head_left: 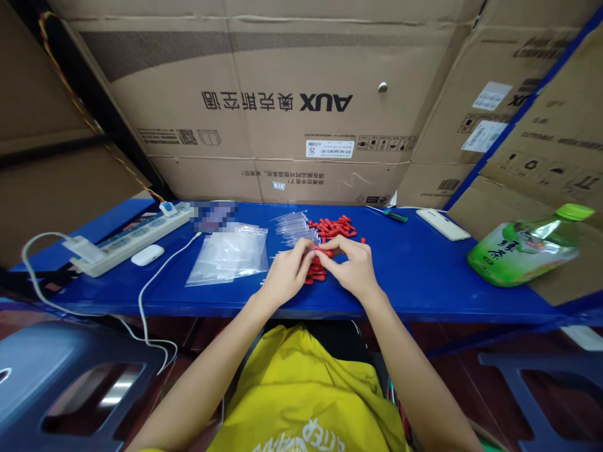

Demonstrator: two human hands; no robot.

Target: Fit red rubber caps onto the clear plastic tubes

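Note:
My left hand (287,271) and my right hand (351,267) meet over the blue table (414,270), fingers pinched together on a small red plastic piece (324,252). More red pieces lie under and between the hands (316,274). A larger pile of red pieces (335,227) sits just beyond my right hand. A bunch of thin clear tubes (293,227) lies beside that pile. Clear zip bags (230,254) are stacked to the left of my left hand.
A white power strip (136,235) with plugged cables and a white earbud case (147,254) lie at the left. A screwdriver (394,215), a white phone (443,224) and a green tea bottle (525,246) are at the right. Cardboard boxes (292,100) wall the back.

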